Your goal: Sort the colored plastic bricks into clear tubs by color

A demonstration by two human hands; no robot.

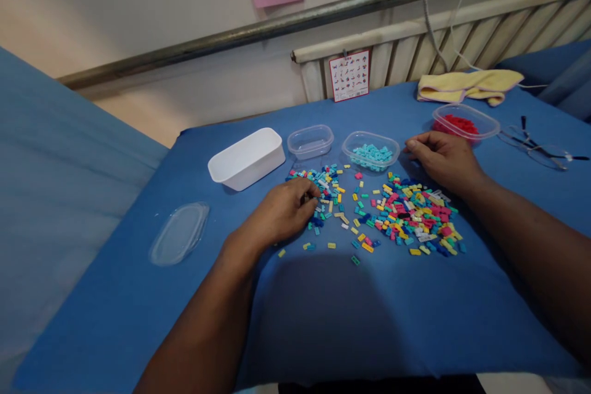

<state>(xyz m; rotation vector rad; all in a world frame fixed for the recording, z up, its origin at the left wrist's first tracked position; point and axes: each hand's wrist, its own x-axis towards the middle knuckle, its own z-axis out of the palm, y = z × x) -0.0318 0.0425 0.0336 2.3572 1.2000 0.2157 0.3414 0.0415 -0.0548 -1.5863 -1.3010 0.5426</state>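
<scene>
Many small coloured bricks (406,212) lie scattered on the blue cloth (323,314). My left hand (284,212) rests palm down at the left edge of the pile, its fingers curled and pinched among the bricks. My right hand (443,157) lies at the far right of the pile with fingers curled, beside a clear tub of light-blue bricks (370,151); what it holds, if anything, is hidden. A clear tub of red bricks (465,120) stands just behind it.
A white rectangular box (247,158) and a small clear tub (310,140) stand behind the pile. A clear lid (180,232) lies at the left. A yellow towel (468,86), glasses (538,144), a printed card (349,76) and a radiator (443,43) are at the back.
</scene>
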